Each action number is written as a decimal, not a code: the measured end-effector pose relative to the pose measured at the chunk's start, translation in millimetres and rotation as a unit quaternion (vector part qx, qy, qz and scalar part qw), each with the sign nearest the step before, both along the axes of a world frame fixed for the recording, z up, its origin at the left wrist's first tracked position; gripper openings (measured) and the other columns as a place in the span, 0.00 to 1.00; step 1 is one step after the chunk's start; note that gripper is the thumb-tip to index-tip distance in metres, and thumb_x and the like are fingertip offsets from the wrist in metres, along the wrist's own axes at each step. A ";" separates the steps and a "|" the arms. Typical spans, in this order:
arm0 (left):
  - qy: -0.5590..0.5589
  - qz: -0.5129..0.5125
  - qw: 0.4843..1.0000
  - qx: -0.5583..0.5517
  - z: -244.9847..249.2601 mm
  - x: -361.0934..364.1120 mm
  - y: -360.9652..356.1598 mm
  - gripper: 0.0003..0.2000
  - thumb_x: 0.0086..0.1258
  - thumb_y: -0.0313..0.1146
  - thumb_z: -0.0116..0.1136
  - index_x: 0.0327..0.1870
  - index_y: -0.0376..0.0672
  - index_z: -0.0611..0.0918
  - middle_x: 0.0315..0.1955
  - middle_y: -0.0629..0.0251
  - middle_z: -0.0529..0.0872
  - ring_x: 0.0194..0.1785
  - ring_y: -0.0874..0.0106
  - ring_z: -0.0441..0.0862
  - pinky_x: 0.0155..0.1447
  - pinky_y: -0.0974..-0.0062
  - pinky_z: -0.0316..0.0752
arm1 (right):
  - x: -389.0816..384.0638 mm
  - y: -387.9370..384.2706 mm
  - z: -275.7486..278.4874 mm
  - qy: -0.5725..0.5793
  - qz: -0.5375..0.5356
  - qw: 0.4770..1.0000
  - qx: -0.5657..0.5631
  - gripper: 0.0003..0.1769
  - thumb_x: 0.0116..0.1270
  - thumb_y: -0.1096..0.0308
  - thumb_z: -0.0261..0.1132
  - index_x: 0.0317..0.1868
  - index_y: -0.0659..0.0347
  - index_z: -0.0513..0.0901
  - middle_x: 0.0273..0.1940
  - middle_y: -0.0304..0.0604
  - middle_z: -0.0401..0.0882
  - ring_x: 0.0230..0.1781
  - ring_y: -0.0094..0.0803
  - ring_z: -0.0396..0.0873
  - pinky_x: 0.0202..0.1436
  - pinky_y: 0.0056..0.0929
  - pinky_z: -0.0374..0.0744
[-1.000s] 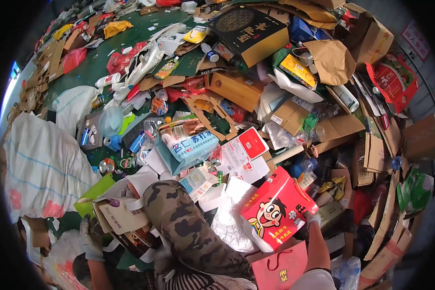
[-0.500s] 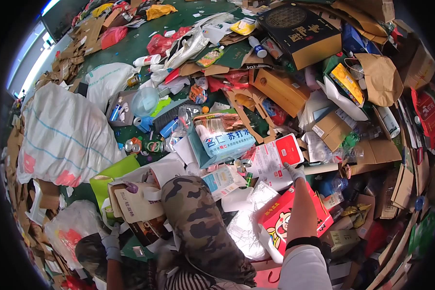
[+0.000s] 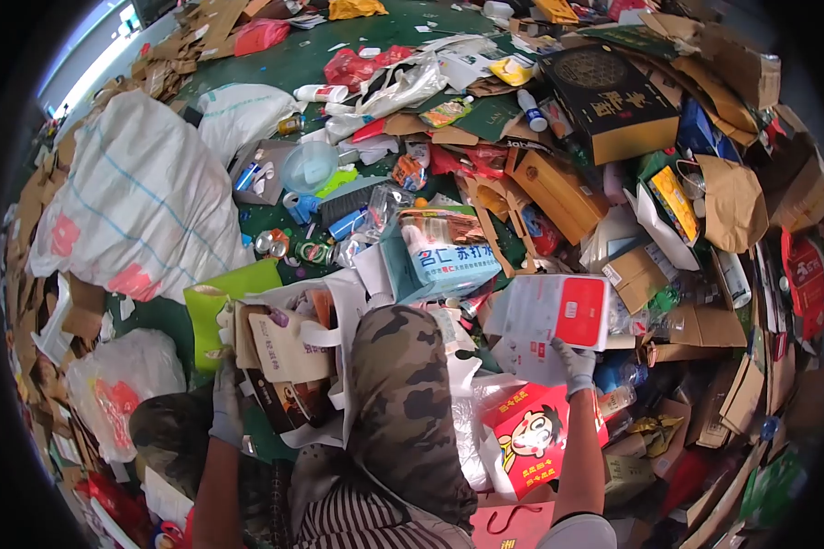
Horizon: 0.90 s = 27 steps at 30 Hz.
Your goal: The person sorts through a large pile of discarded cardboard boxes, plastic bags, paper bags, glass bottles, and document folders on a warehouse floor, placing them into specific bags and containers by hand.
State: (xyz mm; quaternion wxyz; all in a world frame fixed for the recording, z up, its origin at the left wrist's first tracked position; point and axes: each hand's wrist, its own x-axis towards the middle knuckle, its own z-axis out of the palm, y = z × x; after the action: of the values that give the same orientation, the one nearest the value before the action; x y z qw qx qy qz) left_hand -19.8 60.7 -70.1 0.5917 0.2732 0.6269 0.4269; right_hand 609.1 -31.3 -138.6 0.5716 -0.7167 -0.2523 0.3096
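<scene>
My right hand (image 3: pixel 575 368), in a pale glove, pinches the lower edge of a white and red flattened carton (image 3: pixel 556 316), held over the pile right of my knee. My gloved left hand (image 3: pixel 227 403) grips the left edge of a bundle of printed cardboard (image 3: pixel 293 348). That bundle stands in a white paper bag (image 3: pixel 350 316) against my camouflage-clad leg (image 3: pixel 398 393). Below the right hand lies a red cartoon-printed box (image 3: pixel 533 439). A blue and white drink carton (image 3: pixel 449 261) sits beyond my knee.
A big white woven sack (image 3: pixel 137 201) stands at the left, above a clear plastic bag (image 3: pixel 119 389). Cans, bottles and a grey box (image 3: pixel 259 174) litter the green floor. A black-gold box (image 3: pixel 609 96) and a brown paper bag (image 3: pixel 734 203) lie at the right.
My right hand has lifted the white and red carton and tilted it towards me. My left hand has moved up along the cardboard bundle's edge. The whole view has shifted slightly.
</scene>
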 end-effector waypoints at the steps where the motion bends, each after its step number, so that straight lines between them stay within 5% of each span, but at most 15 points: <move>1: 0.021 -0.023 0.999 0.022 21.4 12.4 -1.2 0.27 0.70 0.49 0.46 0.68 0.51 0.62 0.56 0.65 0.73 0.54 0.71 0.75 0.50 0.65 0.76 | -3.1 -10.4 27.3 -0.010 -0.035 0.999 0.025 0.22 0.50 0.72 0.75 0.47 0.63 0.79 0.41 0.39 0.81 0.38 0.26 0.78 0.45 0.26 0.77; 4: 0.024 0.008 0.996 0.087 40.4 36.9 -8.5 0.30 0.69 0.31 0.51 0.70 0.43 0.55 0.66 0.58 0.62 0.64 0.70 0.66 0.63 0.75 0.66 | -6.7 -21.7 84.8 0.021 -0.104 0.988 0.115 0.25 0.52 0.72 0.73 0.51 0.63 0.76 0.45 0.39 0.79 0.41 0.28 0.78 0.46 0.30 0.77; 6: 0.018 0.027 0.996 0.079 33.9 46.1 -8.1 0.37 0.64 0.25 0.57 0.71 0.41 0.50 0.63 0.60 0.65 0.62 0.71 0.68 0.62 0.75 0.66 | -11.9 -21.4 124.3 0.055 -0.070 0.986 0.140 0.22 0.59 0.69 0.67 0.54 0.63 0.74 0.47 0.41 0.78 0.44 0.32 0.78 0.48 0.34 0.79; 9: -0.006 0.044 0.984 0.171 21.5 59.0 -13.8 0.35 0.63 0.31 0.61 0.69 0.40 0.55 0.59 0.56 0.68 0.60 0.69 0.69 0.62 0.74 0.66 | -80.0 -1.3 211.6 0.020 0.021 0.981 0.190 0.22 0.63 0.63 0.64 0.55 0.63 0.73 0.49 0.43 0.77 0.47 0.33 0.78 0.50 0.36 0.78; 13: 0.204 0.036 0.945 0.253 25.4 73.6 -22.5 0.46 0.49 0.43 0.72 0.68 0.41 0.57 0.59 0.49 0.66 0.62 0.60 0.66 0.66 0.67 0.60 | -151.1 23.0 263.7 -0.021 0.085 0.970 0.228 0.22 0.63 0.61 0.63 0.55 0.64 0.74 0.50 0.43 0.77 0.49 0.32 0.77 0.53 0.36 0.76; 14: 0.328 -0.002 0.917 0.229 27.0 75.3 -24.4 0.48 0.49 0.42 0.71 0.69 0.44 0.54 0.59 0.47 0.64 0.61 0.55 0.67 0.65 0.64 0.63 | -174.0 30.6 270.1 0.002 0.105 0.963 0.249 0.21 0.63 0.62 0.63 0.53 0.64 0.75 0.51 0.43 0.76 0.50 0.33 0.76 0.56 0.36 0.74; 18: 0.317 -0.105 0.940 0.072 33.3 69.6 -20.7 0.45 0.53 0.41 0.65 0.72 0.55 0.50 0.61 0.42 0.62 0.59 0.47 0.69 0.61 0.61 0.67 | -262.0 54.2 269.1 0.066 0.209 0.952 0.213 0.20 0.62 0.63 0.64 0.52 0.63 0.76 0.50 0.41 0.77 0.49 0.31 0.75 0.57 0.32 0.72; 20: 0.419 -0.113 0.896 0.091 43.3 71.8 -22.5 0.42 0.51 0.40 0.64 0.70 0.53 0.57 0.62 0.43 0.61 0.62 0.48 0.65 0.62 0.59 0.65 | -295.0 58.0 258.5 0.096 0.237 0.953 0.159 0.21 0.58 0.67 0.68 0.51 0.62 0.76 0.48 0.40 0.78 0.48 0.28 0.75 0.55 0.30 0.72; 21: 0.566 -0.068 0.802 0.180 30.0 77.7 -26.0 0.36 0.49 0.41 0.65 0.64 0.50 0.68 0.64 0.47 0.61 0.67 0.49 0.59 0.65 0.53 0.60 | -304.9 58.2 259.9 0.053 0.261 0.953 0.140 0.20 0.57 0.68 0.68 0.50 0.62 0.77 0.47 0.39 0.78 0.48 0.28 0.75 0.55 0.29 0.72; 22: 0.586 -0.084 0.772 0.232 21.8 76.2 -26.3 0.25 0.54 0.40 0.61 0.56 0.48 0.76 0.65 0.54 0.61 0.69 0.51 0.54 0.66 0.45 0.53 | -312.9 58.5 262.2 0.010 0.283 0.951 0.122 0.19 0.57 0.69 0.68 0.50 0.62 0.78 0.46 0.39 0.79 0.47 0.27 0.75 0.54 0.28 0.72; 24: 0.727 -0.116 0.619 0.273 10.9 79.6 -24.6 0.17 0.62 0.39 0.51 0.52 0.52 0.79 0.66 0.60 0.60 0.70 0.55 0.53 0.68 0.41 0.47 | -307.2 58.4 271.8 -0.055 0.292 0.948 0.113 0.18 0.58 0.70 0.67 0.49 0.63 0.78 0.45 0.38 0.79 0.46 0.26 0.76 0.53 0.26 0.72; 25: 0.671 -0.249 0.655 0.241 26.0 81.2 -32.6 0.15 0.67 0.37 0.43 0.52 0.56 0.79 0.68 0.64 0.58 0.72 0.58 0.50 0.69 0.41 0.40 | -305.7 57.1 278.5 -0.087 0.296 0.945 0.109 0.17 0.58 0.70 0.67 0.48 0.63 0.79 0.45 0.38 0.79 0.45 0.26 0.76 0.52 0.25 0.73; 27: 0.694 -0.336 0.595 0.226 10.8 102.7 -35.7 0.17 0.69 0.37 0.40 0.56 0.56 0.76 0.69 0.62 0.58 0.74 0.60 0.46 0.70 0.41 0.37 | -319.0 45.0 301.5 -0.111 0.272 0.947 0.128 0.13 0.58 0.71 0.66 0.44 0.65 0.80 0.40 0.39 0.81 0.40 0.24 0.77 0.48 0.25 0.76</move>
State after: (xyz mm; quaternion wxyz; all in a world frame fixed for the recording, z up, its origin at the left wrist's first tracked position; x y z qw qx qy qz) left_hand 82.9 25.0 -59.3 -0.0010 0.8033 0.5955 0.0071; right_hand 290.1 13.7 162.8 0.5208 -0.5717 -0.5372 0.3366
